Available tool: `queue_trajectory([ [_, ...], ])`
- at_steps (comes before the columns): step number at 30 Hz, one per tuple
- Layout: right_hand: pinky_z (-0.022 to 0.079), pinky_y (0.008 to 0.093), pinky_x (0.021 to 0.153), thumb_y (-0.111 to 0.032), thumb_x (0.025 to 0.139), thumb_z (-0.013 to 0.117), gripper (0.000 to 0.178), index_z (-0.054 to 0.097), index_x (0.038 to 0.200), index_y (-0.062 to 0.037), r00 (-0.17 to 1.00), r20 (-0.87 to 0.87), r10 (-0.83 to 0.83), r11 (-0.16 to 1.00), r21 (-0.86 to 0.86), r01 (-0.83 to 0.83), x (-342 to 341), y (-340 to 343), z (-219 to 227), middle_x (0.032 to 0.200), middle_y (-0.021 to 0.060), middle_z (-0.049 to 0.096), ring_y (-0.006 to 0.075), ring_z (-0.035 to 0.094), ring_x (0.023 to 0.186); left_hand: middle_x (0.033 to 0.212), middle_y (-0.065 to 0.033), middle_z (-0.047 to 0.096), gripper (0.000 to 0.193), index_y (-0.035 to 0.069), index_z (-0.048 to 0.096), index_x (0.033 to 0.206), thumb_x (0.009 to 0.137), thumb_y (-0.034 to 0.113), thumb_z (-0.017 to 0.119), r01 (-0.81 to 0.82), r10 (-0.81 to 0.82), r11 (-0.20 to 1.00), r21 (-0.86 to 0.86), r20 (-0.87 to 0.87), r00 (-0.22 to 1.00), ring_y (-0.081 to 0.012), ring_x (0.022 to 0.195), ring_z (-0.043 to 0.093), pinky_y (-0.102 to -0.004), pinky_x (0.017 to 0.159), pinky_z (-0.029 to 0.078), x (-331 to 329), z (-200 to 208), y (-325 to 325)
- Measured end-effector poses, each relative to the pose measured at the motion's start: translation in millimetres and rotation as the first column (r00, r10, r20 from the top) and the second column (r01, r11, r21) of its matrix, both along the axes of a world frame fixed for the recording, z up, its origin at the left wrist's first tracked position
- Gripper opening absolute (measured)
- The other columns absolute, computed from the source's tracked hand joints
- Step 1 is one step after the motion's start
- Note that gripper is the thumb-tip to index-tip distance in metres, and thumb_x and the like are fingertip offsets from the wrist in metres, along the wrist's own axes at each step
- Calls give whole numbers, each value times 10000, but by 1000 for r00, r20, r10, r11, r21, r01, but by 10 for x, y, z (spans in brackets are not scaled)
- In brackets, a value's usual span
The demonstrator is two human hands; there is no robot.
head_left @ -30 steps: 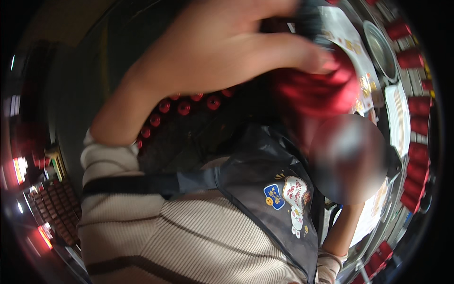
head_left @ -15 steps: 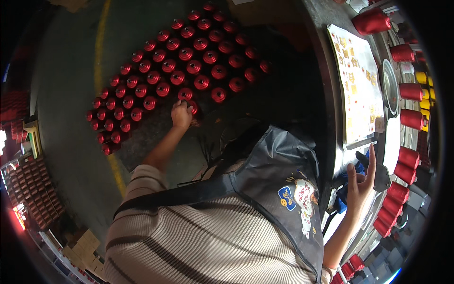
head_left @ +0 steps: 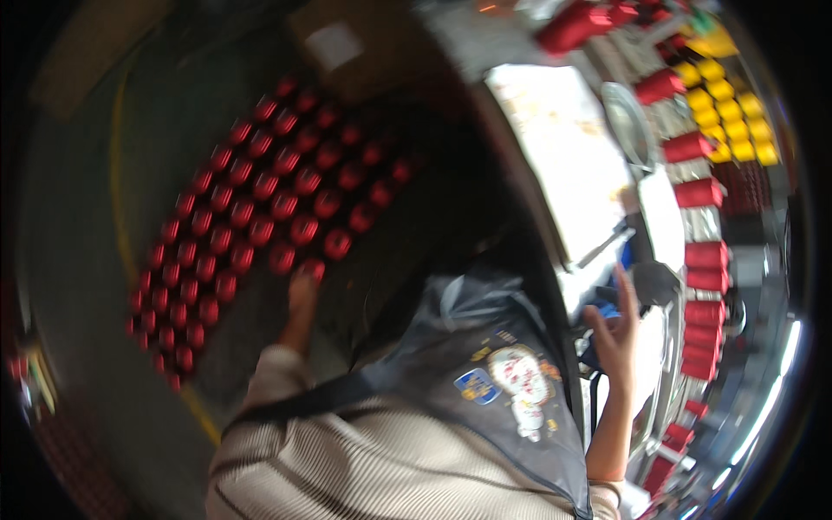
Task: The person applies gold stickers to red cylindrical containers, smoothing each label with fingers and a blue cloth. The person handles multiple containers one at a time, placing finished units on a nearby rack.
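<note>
My left hand [head_left: 302,299] reaches down to a dark tray [head_left: 390,234] on the floor that holds several rows of red spools [head_left: 260,208]. Its fingers close around one red spool [head_left: 310,270] at the near edge of the rows, though the picture is blurred. My right hand [head_left: 615,334] is raised at the right with its fingers apart and nothing in it. It is next to a blue object [head_left: 626,256] on the machine's edge. A grey apron [head_left: 485,381] over a striped sweater fills the lower middle.
A machine [head_left: 693,225] curves along the right side with a row of red spools [head_left: 706,260] mounted on it. Yellow spools [head_left: 737,113] stand at the top right. A pale printed sheet [head_left: 563,147] lies on its top. A cardboard box [head_left: 347,43] sits beyond the tray.
The view has swung from my left hand held close to the camera with a red thing down to the tray. Since half a second ago, both hands have stayed about where they were.
</note>
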State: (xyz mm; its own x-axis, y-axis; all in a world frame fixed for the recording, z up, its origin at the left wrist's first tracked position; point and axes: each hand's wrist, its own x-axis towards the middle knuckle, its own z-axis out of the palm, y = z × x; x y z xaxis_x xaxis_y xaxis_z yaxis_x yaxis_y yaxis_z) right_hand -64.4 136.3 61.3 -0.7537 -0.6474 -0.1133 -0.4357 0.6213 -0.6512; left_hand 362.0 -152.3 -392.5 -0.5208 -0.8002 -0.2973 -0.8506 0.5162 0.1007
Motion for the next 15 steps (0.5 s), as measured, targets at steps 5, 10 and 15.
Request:
queue_trajectory([
  [5, 450, 260, 561, -102, 807, 759, 727, 445, 1462, -75, 986, 119, -114, 989, 104, 102, 136, -269, 503, 1145, 120, 658, 103, 495, 619, 1008, -216, 690, 199, 20, 714, 917, 874, 194, 629, -202, 218, 975, 88, -232, 948, -375, 876, 669, -459, 745, 529, 70, 513, -100],
  [10, 399, 238, 522, -97, 826, 747, 649, 489, 1419, -42, 959, 185, -216, 970, -75, 233, 214, -36, 760, 939, 66, 644, 76, 444, 559, 883, -139, 701, 131, -24, 686, 974, 930, 95, 649, -197, 191, 975, 102, -837, 513, -152, 722, 602, -309, 665, 504, -1391, 2116, -845],
  [15, 372, 217, 523, -86, 824, 734, 588, 540, 1377, -35, 919, 230, -321, 885, -272, 377, 373, 196, 699, 932, 29, 661, 38, 430, 569, 1051, -157, 698, 243, -35, 673, 1091, 876, 65, 724, 252, -286, 929, -270, -958, 32, -264, 962, 674, -351, 854, 522, -3785, 4292, -954],
])
